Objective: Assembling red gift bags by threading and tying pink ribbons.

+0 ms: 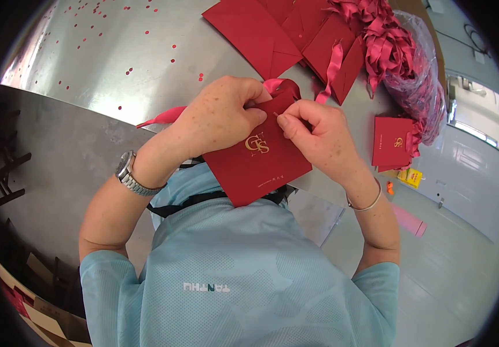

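Observation:
A flat red paper gift bag (pixel 263 173) with gold print is held in front of my body at the table's edge. My left hand (pixel 217 113) grips its upper part, thumb on the face and the other fingers curled behind. A pink ribbon (pixel 164 118) trails out to the left past this hand, and more pink ribbon shows above the bag's top edge. With thumb and forefinger pinched, my right hand (pixel 323 134) holds a tiny pink ribbon tip at the bag's upper face. The fingers partly hide the bag's top.
Several red paper bags (pixel 253 36) lie on the metal table (pixel 116 52), scattered with small red paper dots. A pile of pink ribbons (pixel 389 55) spills from clear plastic at the back right. Right of me are another red bag (pixel 392 141), a yellow packet (pixel 410 177) and a pink cylinder (pixel 408 221).

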`<state>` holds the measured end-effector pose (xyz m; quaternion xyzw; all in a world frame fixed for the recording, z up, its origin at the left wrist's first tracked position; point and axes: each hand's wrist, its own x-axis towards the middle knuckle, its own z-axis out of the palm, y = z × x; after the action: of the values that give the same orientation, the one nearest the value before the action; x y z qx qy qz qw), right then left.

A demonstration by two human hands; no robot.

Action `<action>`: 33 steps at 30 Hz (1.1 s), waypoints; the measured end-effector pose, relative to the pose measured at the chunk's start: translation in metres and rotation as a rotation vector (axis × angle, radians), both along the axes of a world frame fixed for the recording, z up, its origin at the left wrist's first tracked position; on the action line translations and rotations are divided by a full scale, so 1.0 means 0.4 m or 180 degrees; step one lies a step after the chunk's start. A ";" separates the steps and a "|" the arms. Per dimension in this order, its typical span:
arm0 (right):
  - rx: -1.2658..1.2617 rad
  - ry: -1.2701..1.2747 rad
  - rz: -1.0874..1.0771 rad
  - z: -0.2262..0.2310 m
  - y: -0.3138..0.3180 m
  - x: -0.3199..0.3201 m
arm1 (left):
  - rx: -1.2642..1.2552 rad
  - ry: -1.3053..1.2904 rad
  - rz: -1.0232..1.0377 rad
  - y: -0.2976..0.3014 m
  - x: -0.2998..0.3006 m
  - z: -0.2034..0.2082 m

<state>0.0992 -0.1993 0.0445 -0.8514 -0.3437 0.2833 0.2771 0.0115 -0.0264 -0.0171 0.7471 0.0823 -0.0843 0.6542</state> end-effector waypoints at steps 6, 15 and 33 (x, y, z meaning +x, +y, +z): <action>-0.0194 -0.0094 0.0001 0.005 0.015 -0.004 | -0.0069 -0.0200 0.0155 -0.005 -0.002 -0.004; -0.0853 -0.1300 0.0482 -0.004 0.064 -0.005 | 0.0187 -0.0494 0.0184 -0.020 -0.009 -0.016; 0.0438 -0.1007 0.0165 -0.020 0.006 -0.060 | -0.0277 0.0136 -0.0199 0.018 -0.021 0.052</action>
<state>0.0753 -0.1968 0.0365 -0.8552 -0.4234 0.1286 0.2699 0.0033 -0.0191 0.0038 0.7182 0.0691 -0.1241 0.6812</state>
